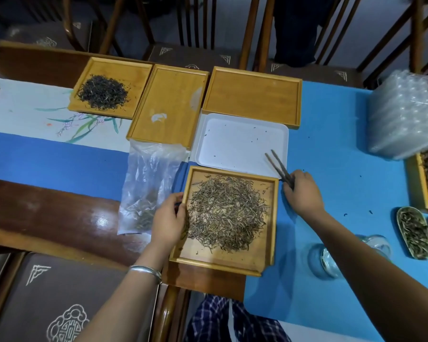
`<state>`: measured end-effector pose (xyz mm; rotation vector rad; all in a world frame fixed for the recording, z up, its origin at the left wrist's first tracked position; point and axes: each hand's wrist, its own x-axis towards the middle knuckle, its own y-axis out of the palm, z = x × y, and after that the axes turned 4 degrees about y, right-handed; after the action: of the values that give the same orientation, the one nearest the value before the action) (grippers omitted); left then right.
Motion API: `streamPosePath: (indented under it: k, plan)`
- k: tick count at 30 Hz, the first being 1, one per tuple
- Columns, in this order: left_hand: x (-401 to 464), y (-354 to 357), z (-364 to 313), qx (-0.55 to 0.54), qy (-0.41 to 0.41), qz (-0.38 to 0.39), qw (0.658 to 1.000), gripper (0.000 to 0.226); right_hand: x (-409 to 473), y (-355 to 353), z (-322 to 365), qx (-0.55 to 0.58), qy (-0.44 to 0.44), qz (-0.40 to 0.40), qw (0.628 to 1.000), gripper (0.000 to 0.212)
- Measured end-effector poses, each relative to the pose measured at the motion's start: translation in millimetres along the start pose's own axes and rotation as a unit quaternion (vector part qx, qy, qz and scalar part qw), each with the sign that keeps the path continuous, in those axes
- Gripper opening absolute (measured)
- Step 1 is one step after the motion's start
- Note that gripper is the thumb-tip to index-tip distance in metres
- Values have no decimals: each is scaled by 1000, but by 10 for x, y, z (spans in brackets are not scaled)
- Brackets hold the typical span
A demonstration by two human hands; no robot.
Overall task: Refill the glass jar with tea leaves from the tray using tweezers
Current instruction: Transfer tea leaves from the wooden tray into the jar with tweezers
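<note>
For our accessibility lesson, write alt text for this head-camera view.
Seen from above, a person's right hand holds dark tweezers while the left hand grips the edge of a wooden tray of pale tea leaves. A glass jar stands on the blue table cover, partly behind the right forearm.

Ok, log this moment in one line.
left hand: grips tray edge | right hand: holds tweezers | glass jar: unfilled

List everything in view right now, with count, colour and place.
Tea tray: 1, wood, pale leaves, centre.
Tweezers: 1, dark, over white tray.
Glass jar: 1, clear, under right arm.
White tray: 1, nearly bare.
Bare wooden trays: 2, far side.
Dark-tea tray: 1, far left.
Plastic bag: 1, clear.
Scoops: 2, right.
Hands: left grips tray edge; right holds tweezers.
</note>
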<state>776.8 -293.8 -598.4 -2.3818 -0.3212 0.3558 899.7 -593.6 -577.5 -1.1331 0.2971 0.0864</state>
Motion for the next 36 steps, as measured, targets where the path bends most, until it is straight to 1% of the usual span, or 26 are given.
streamPosePath:
  k: [3,5,8,10,13,18,20,25,29,31,34,36]
  plan:
    - [-8,5,-6,-12,-4,6,1000,31,-153,64,-17,94,60,-39,993,13]
    - [4,9,-7,-11,-11,10,1000,33,-315,127,-37,133,90,-48,986,15]
    - [-3,0,-8,-10,-27,6,1000,37,-564,238,-48,150,83,-25,985,24]
    - [-38,-1,1,-2,-18,9,1000,38,-695,300,-33,158,81,-5,984,26]
    - [-88,2,15,4,-16,15,1000,39,-822,364,-22,149,84,12,985,24]
    - [-76,-18,13,-10,-24,24,999,38,-792,336,-58,47,1,56,997,19]
    - [-88,-43,6,-26,-26,31,999,39,-764,296,-52,25,-16,63,998,17]
    - [-148,-128,-150,-78,4,19,997,40,-813,51,-83,30,-31,22,999,17]
    - [-188,-188,-448,-147,18,1,989,38,-864,-292,-102,49,-35,-21,998,18]
    - [-206,-192,-650,-191,10,-7,982,34,-875,-485,-115,45,-36,-38,998,21]
    - [-211,-174,-986,-270,-18,21,963,27,-876,-787,-174,47,-34,-65,996,24]
    - [-240,-114,-1181,-271,-26,56,960,28,-862,-985,-256,50,-33,-84,995,27]
